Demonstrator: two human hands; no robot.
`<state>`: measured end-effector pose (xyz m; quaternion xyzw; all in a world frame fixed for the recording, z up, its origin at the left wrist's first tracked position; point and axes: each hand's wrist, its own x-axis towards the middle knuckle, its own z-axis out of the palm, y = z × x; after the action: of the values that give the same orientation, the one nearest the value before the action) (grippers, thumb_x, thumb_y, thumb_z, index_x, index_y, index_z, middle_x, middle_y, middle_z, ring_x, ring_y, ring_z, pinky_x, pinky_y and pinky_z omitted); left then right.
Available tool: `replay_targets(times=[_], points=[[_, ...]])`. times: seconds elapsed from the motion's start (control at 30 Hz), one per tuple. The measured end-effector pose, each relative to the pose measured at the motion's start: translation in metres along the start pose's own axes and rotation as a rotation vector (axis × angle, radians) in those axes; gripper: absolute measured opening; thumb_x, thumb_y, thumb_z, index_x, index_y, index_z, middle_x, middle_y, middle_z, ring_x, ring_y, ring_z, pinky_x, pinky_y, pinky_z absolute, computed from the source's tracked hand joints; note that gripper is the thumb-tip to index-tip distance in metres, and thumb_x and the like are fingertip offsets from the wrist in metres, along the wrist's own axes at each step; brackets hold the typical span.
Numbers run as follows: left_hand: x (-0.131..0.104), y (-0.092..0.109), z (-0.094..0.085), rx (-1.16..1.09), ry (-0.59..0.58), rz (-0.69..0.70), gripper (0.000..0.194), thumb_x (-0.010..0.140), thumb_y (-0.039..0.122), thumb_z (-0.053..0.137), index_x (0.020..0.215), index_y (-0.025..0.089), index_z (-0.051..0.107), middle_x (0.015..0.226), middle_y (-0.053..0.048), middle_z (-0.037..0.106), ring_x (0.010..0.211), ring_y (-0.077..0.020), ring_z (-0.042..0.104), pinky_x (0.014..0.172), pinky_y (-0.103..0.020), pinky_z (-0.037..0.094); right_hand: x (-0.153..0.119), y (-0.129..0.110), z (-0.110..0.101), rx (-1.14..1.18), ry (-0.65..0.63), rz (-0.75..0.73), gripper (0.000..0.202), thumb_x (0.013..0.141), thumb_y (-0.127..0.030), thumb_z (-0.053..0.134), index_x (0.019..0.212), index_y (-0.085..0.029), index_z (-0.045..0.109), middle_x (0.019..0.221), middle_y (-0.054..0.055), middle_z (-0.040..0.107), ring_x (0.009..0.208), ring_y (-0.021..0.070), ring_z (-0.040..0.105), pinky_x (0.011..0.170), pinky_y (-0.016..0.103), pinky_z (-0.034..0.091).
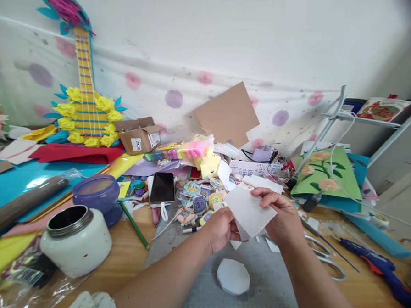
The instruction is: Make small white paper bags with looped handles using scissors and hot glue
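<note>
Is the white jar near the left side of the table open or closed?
Open. The white jar stands upright with no lid; its metal threaded rim and dark inside show.

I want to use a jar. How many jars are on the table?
2. A white jar with an open dark mouth stands at the front left, and a purple jar stands just behind it. Clutter may hide more.

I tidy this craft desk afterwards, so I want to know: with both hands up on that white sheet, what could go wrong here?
The blue glue gun lies near the desk's right edge; a sweep of the right hand might knock it off. The scissors lie partly hidden beside that forearm, so reaching blind could mean a nick. The open white jar sits by the left elbow and could be tipped while the left hand holds the white sheet.
</note>
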<state>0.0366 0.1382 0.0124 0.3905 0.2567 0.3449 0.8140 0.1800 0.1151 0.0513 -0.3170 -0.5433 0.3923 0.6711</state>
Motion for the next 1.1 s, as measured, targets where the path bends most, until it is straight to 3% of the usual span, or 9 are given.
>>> replay_targets(times=[0.17, 0.3, 0.53, 0.83, 0.9, 1.03, 1.1], points=[[0.003, 0.002, 0.001, -0.055, 0.055, 0.109, 0.029, 0.067, 0.031, 0.064, 0.088, 0.013, 0.067, 0.078, -0.010, 0.073, 0.073, -0.0215, 0.067, 0.067, -0.032, 0.050, -0.008, 0.020, -0.013, -0.101, 0.048, 0.043, 0.016, 0.068, -0.011, 0.065, 0.063, -0.025, 0.071, 0.092, 0.001, 0.070, 0.093, 0.0193, 0.058, 0.076, 0.030, 0.043], [0.003, 0.004, -0.002, -0.071, 0.074, 0.130, 0.021, 0.067, 0.027, 0.065, 0.082, 0.012, 0.067, 0.076, -0.010, 0.073, 0.071, -0.0202, 0.066, 0.067, -0.030, 0.050, -0.016, 0.036, -0.027, -0.151, 0.104, 0.027, 0.020, 0.067, -0.009, 0.063, 0.069, -0.026, 0.074, 0.095, 0.003, 0.071, 0.100, 0.0213, 0.058, 0.090, 0.035, 0.040], [0.004, 0.004, -0.014, -0.073, 0.103, 0.081, 0.018, 0.064, 0.022, 0.067, 0.077, 0.010, 0.066, 0.069, -0.009, 0.070, 0.058, -0.0165, 0.063, 0.058, -0.028, 0.049, -0.018, 0.050, -0.043, -0.098, 0.148, 0.052, 0.023, 0.064, -0.009, 0.061, 0.068, -0.028, 0.074, 0.089, 0.002, 0.073, 0.093, 0.0212, 0.062, 0.081, 0.033, 0.047], [-0.002, 0.001, -0.005, -0.119, 0.107, 0.002, 0.010, 0.064, 0.017, 0.065, 0.071, 0.010, 0.068, 0.062, -0.005, 0.068, 0.055, -0.0145, 0.060, 0.054, -0.025, 0.048, -0.029, 0.047, -0.049, -0.164, 0.063, 0.063, 0.024, 0.075, -0.011, 0.059, 0.075, -0.029, 0.074, 0.095, 0.002, 0.071, 0.097, 0.0218, 0.059, 0.086, 0.035, 0.045], [-0.003, 0.001, -0.005, -0.127, 0.114, -0.006, 0.017, 0.067, 0.024, 0.067, 0.078, 0.011, 0.070, 0.068, -0.005, 0.070, 0.059, -0.0148, 0.062, 0.057, -0.026, 0.049, -0.031, 0.048, -0.051, -0.189, 0.054, 0.052, 0.023, 0.078, -0.013, 0.059, 0.078, -0.030, 0.074, 0.097, 0.002, 0.070, 0.099, 0.0210, 0.058, 0.087, 0.034, 0.045], [-0.003, 0.000, -0.004, -0.169, 0.028, -0.042, 0.056, 0.077, 0.058, 0.055, 0.111, 0.015, 0.065, 0.100, -0.011, 0.072, 0.091, -0.0225, 0.065, 0.076, -0.032, 0.049, -0.032, 0.046, -0.051, -0.235, 0.029, 0.036, 0.022, 0.081, -0.015, 0.059, 0.079, -0.031, 0.073, 0.098, 0.001, 0.071, 0.098, 0.0199, 0.059, 0.086, 0.031, 0.046], [-0.003, -0.001, -0.003, -0.179, 0.002, -0.040, 0.066, 0.075, 0.066, 0.052, 0.116, 0.016, 0.063, 0.106, -0.012, 0.070, 0.099, -0.0252, 0.063, 0.081, -0.033, 0.047, -0.032, 0.043, -0.049, -0.277, 0.025, 0.027, 0.022, 0.081, -0.015, 0.058, 0.078, -0.031, 0.073, 0.097, 0.001, 0.071, 0.096, 0.0191, 0.061, 0.086, 0.031, 0.047]])
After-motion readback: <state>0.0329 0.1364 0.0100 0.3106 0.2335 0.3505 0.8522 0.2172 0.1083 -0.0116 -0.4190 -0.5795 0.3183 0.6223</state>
